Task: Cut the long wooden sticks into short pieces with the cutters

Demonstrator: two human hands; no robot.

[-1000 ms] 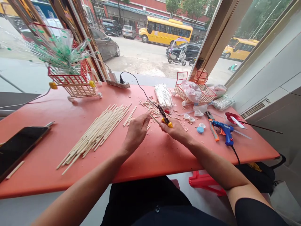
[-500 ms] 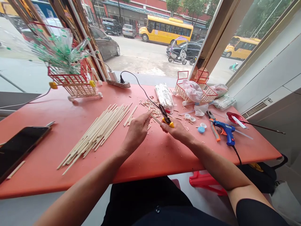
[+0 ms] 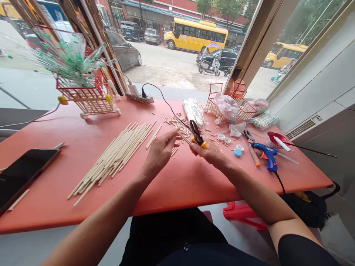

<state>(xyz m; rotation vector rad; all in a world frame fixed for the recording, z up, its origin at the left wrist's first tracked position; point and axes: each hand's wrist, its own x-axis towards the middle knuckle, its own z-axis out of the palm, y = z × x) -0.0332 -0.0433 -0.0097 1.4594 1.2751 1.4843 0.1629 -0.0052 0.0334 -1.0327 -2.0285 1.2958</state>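
My right hand [image 3: 206, 152] is wrapped round the yellow handles of dark-jawed pliers [image 3: 196, 133], whose jaws point up and away. Its thumb and fingers also pinch a short wooden stick [image 3: 184, 137] that slants up towards my left hand [image 3: 163, 146]. The fingers of my left hand are bent close together by the stick's far end; whether they grip anything is too small to tell. Left of my hands lies a pile of long wooden sticks [image 3: 115, 159], with a few shorter sticks [image 3: 153, 136] beside it. Small cut pieces [image 3: 175, 121] are scattered beyond my hands.
On the red table [image 3: 177, 192] stand a stick basket with wrapped green items [image 3: 88, 99] at left and red-framed baskets [image 3: 246, 111] at back right. A blue glue gun [image 3: 266, 153], orange-handled pliers [image 3: 253, 151], small caps [image 3: 237, 152] and a phone [image 3: 24, 173] lie around. A black cable [image 3: 166, 99] crosses the back.
The pliers in my right hand have shifted slightly right and towards me, and their jaws stand clearer of the stick. My left hand's fingers have loosened and spread a little.
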